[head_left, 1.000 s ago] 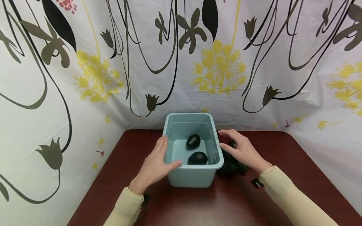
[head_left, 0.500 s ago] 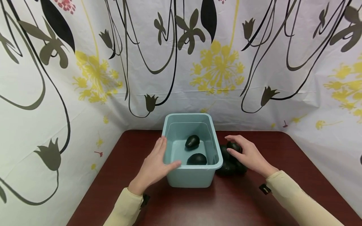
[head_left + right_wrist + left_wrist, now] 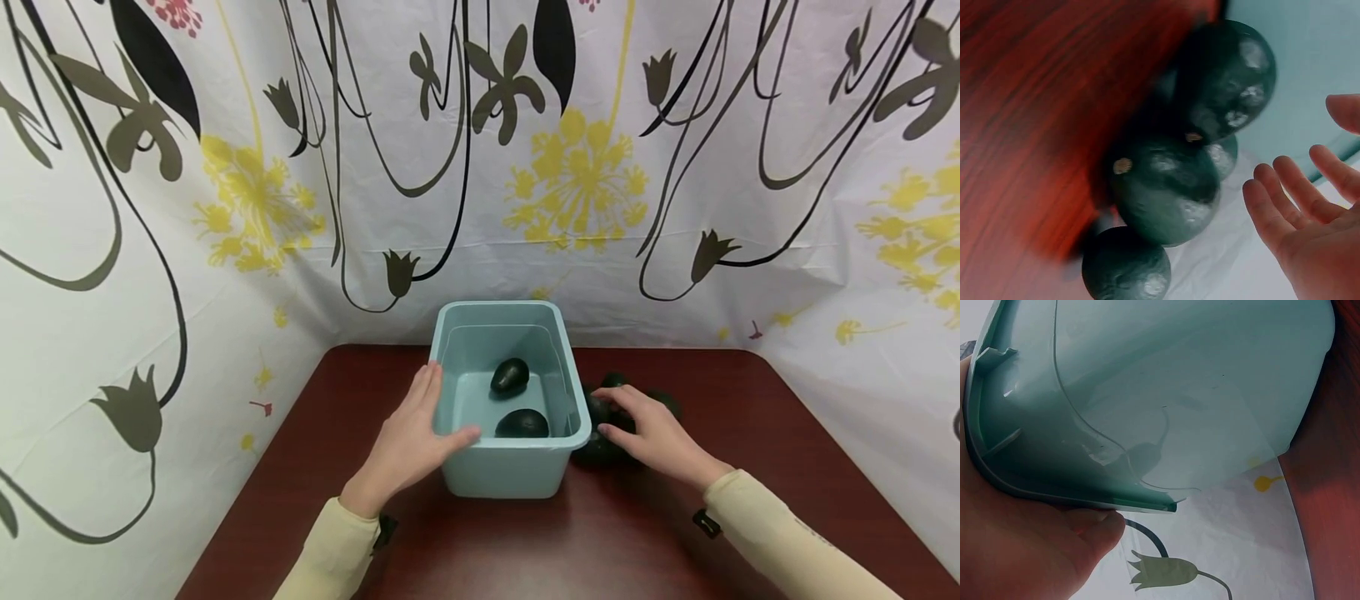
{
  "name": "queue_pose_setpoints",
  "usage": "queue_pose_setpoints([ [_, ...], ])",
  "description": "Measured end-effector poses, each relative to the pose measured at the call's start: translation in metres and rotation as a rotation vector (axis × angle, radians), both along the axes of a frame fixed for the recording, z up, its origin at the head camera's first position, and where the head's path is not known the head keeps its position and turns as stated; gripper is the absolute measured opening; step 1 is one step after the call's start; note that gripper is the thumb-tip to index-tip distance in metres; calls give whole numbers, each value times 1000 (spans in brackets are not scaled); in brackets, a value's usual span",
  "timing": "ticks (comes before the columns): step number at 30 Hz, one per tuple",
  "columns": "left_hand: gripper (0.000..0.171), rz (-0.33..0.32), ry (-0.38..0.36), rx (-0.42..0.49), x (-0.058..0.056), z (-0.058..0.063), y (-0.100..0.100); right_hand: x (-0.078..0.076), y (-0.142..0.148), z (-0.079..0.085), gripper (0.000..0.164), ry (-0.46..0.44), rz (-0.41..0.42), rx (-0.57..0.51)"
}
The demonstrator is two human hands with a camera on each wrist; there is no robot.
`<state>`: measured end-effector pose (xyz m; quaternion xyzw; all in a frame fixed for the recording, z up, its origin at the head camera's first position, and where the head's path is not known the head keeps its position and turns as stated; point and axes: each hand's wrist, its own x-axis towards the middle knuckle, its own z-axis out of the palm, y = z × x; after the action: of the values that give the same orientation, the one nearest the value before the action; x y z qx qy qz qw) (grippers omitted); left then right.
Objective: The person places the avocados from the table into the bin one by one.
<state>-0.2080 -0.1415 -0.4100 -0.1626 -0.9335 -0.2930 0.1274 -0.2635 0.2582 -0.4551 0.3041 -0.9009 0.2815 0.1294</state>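
Observation:
My left hand (image 3: 408,446) rests at the near left corner of a light blue plastic bin (image 3: 506,468). Its fingers lie straight along the outside wall, and the thumb reaches across the front rim. Inside the bin are two dark green avocados, one farther back (image 3: 510,377) and one near the front (image 3: 522,423). Several more avocados (image 3: 597,450) lie heaped against the bin's right side. Over this heap hovers my right hand (image 3: 652,433), fingers loosely bent and parted. In the right wrist view its fingertips stand apart from the avocados (image 3: 1166,187), and nothing is held.
Both bin and heap stand on a dark red-brown wooden table (image 3: 480,550) with rounded far corners. Right behind the bin, a white cloth (image 3: 480,217) with printed flowers hangs along the table's back and sides.
My right hand has left the bin's right rim, moving rightward and then down over the avocado heap. The left hand and the bin have stayed in place.

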Motion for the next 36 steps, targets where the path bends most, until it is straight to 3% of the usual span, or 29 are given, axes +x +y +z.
queue_pose_setpoints([
  [10, 113, 6, -9, -10, 0, 1, 0, 5, -5, -16, 55, 44, -8, 90],
  [19, 112, 8, -6, -5, -1, -2, 0, 5, -9, -26, 61, -8, -28, 164],
  [36, 110, 7, -10, 5, 0, -1, 0, 7, -12, -40, 75, -73, -20, 163],
])
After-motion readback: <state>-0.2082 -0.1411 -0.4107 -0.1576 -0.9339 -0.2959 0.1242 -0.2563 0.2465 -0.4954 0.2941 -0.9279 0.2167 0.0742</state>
